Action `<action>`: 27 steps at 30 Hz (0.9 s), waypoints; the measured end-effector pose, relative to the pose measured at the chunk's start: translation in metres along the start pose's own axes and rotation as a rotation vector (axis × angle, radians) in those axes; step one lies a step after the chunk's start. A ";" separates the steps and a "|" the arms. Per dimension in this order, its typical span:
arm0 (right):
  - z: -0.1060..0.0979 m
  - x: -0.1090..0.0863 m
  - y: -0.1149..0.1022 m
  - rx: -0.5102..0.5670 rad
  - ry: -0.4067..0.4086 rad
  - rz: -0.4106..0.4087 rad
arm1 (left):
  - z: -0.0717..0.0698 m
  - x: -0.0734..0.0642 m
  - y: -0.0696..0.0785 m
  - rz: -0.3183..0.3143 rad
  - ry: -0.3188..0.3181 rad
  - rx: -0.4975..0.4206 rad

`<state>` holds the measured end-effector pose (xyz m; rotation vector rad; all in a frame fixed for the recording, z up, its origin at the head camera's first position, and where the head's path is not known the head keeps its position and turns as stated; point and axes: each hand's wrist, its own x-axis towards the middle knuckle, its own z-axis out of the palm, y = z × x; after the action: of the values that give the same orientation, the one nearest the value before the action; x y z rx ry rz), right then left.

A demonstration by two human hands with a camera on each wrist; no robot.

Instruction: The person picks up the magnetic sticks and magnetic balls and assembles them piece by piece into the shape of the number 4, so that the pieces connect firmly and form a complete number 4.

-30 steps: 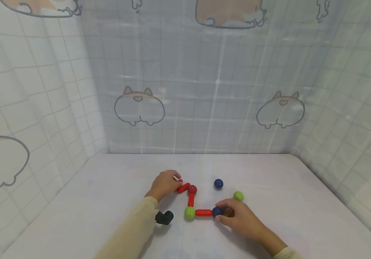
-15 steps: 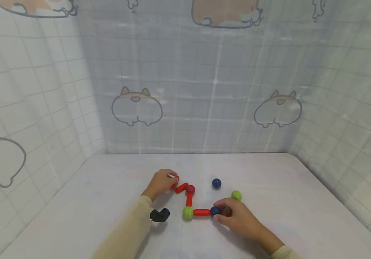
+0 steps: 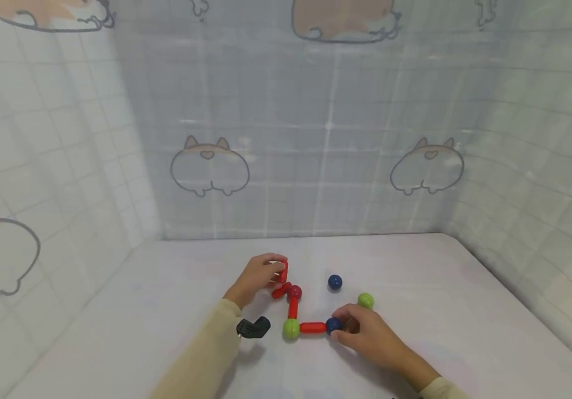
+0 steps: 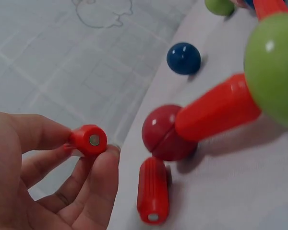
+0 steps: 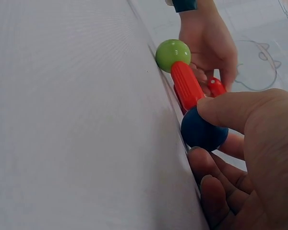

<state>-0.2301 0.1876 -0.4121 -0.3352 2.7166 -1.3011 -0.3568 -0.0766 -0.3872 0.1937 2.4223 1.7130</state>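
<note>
My left hand [image 3: 256, 277] pinches a red magnetic rod [image 3: 284, 271] between thumb and fingers, over the table's far middle. Its metal end faces the camera in the left wrist view. Close below it, another red rod [image 4: 153, 191] lies with one end at a red ball [image 3: 294, 292]. From that ball a red rod [image 3: 293, 308] runs to a light green ball [image 3: 291, 328], and one more rod [image 3: 313, 327] links the green ball to a dark blue ball [image 3: 333, 325]. My right hand [image 3: 376, 337] grips this blue ball with thumb and fingers, its palm side partly hidden.
Beyond the chain sits a loose dark blue ball [image 3: 335, 282]. Another light green ball [image 3: 366, 300] shows just behind my right hand. A black camera piece [image 3: 253, 327] sticks out from the left sleeve. Patterned curtains [image 3: 286, 210] enclose the white table [image 3: 176, 288] on three sides.
My left hand has lifted and shifted slightly right, and the red rod in it now stands upright. My right hand stays on the blue ball.
</note>
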 end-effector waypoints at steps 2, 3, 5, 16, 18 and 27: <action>0.000 0.000 -0.002 -0.004 -0.004 0.012 | 0.003 0.001 0.001 0.003 -0.024 -0.038; -0.001 0.000 -0.002 -0.007 -0.005 0.017 | 0.004 0.001 0.002 0.005 -0.040 -0.055; -0.001 0.000 -0.003 -0.012 -0.008 0.018 | 0.007 0.002 0.003 0.010 -0.066 -0.076; 0.001 -0.003 -0.003 -0.013 -0.005 0.027 | 0.028 -0.006 0.012 0.014 -0.083 -0.022; 0.001 -0.003 -0.003 -0.013 -0.004 0.039 | 0.031 -0.007 0.016 0.017 -0.096 -0.020; 0.002 0.000 -0.004 -0.005 0.000 0.029 | 0.040 -0.011 0.027 0.033 -0.170 -0.001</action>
<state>-0.2291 0.1838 -0.4101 -0.2947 2.7147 -1.2877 -0.3372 -0.0332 -0.3739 0.3659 2.3078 1.6389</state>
